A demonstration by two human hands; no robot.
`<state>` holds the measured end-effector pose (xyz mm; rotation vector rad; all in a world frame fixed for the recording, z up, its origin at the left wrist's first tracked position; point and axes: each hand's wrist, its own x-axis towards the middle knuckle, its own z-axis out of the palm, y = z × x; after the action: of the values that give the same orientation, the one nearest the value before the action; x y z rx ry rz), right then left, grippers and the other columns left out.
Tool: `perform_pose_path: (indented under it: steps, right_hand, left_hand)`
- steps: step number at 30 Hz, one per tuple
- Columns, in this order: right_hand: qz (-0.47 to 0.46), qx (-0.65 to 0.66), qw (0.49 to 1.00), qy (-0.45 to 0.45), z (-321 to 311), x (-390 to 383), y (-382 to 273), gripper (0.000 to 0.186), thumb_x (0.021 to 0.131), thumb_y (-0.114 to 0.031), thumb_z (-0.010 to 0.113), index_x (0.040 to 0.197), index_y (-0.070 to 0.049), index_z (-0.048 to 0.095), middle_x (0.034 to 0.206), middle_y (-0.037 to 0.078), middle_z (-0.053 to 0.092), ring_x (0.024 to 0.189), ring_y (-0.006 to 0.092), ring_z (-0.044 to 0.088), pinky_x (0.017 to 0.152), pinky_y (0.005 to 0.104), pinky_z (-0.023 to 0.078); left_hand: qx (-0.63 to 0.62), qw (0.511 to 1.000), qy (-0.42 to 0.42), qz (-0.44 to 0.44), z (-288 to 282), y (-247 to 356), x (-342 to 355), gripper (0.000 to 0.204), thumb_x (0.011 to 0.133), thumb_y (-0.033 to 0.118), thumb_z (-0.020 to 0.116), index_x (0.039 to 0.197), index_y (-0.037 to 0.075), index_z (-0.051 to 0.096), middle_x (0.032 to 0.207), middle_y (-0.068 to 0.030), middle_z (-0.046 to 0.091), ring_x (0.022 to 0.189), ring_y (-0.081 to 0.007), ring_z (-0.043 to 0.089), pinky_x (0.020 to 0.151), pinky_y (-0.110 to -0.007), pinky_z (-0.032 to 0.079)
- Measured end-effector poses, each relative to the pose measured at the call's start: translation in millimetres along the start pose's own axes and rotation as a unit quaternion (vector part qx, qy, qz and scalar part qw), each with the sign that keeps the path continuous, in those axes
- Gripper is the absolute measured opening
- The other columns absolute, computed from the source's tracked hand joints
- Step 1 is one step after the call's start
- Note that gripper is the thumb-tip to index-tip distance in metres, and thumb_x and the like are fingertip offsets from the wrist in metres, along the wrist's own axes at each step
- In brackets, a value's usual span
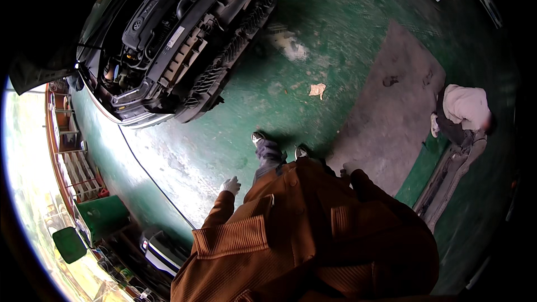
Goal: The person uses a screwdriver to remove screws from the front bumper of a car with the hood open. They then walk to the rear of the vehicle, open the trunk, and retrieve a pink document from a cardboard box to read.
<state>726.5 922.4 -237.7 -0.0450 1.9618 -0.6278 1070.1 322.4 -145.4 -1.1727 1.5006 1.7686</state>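
My left hand, in a pale glove, hangs beside my brown corduroy jacket. Its fingers are slightly apart and nothing shows in them. On the other side, my right hand is also gloved and hangs low beside the jacket. It looks dim and smeared, so its fingers cannot be made out. Neither hand touches anything that I can see. Ahead to the left stands a car with its engine bay exposed and its front cover off, showing the bare bumper support.
Right of me, a person in a light top bends over a long car bumper near a grey mat. A crumpled paper scrap lies on the green floor. Along the left stand a shelf and a green bin; a dark cable crosses the floor.
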Motion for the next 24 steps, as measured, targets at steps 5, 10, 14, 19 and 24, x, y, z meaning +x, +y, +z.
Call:
perform_pose_path:
  steps: [5,10,14,19,24]
  right_hand:
    - [0.263,0.346,0.899,0.048,-4,-38,-122,0.016,0.092,-0.012,0.046,0.081,-0.008,0.056,0.071,0.010,0.061,0.049,0.0244,0.055,0.042,0.0417,0.042]
    - [0.231,0.347,0.909,-0.022,-27,-15,-160,0.010,0.099,-0.021,0.054,0.108,-0.016,0.055,0.074,0.008,0.060,0.052,0.0217,0.054,0.045,0.0383,0.042]
    - [0.228,0.337,0.913,-0.033,-24,5,-232,0.003,0.100,-0.022,0.054,0.100,-0.020,0.056,0.069,0.006,0.056,0.048,0.0187,0.049,0.042,0.0375,0.038]
    - [0.228,0.447,0.854,-0.136,-34,15,-294,0.012,0.100,-0.018,0.052,0.089,-0.023,0.051,0.061,0.003,0.042,0.050,0.0188,0.042,0.042,0.0353,0.029]
    - [0.176,0.386,0.903,-0.065,-23,11,-352,0.015,0.099,-0.014,0.050,0.088,-0.023,0.049,0.062,0.002,0.040,0.052,0.0185,0.041,0.043,0.0335,0.028]
  left_hand:
    - [-0.178,0.957,0.142,-0.180,4,-13,-45,0.042,0.099,0.045,0.048,0.115,0.010,0.064,0.090,-0.0114,0.071,0.068,-0.0222,0.061,0.058,-0.041,0.048]
    - [-0.201,0.954,0.175,-0.138,12,9,-37,0.038,0.101,0.043,0.049,0.113,0.010,0.065,0.089,-0.0108,0.072,0.069,-0.0211,0.062,0.060,-0.039,0.048]
    - [-0.041,0.979,0.123,0.156,-14,-50,-6,0.032,0.102,0.038,0.053,0.109,0.009,0.064,0.085,-0.0089,0.071,0.069,-0.0198,0.063,0.060,-0.036,0.049]
    - [0.318,0.865,0.214,0.325,-36,-77,17,0.019,0.097,0.026,0.062,0.110,0.012,0.063,0.089,-0.0079,0.072,0.072,-0.0206,0.066,0.064,-0.039,0.055]
    - [0.245,0.944,0.126,0.179,-62,-87,18,0.016,0.097,0.020,0.060,0.112,0.013,0.062,0.095,-0.0081,0.074,0.077,-0.0225,0.070,0.066,-0.039,0.058]
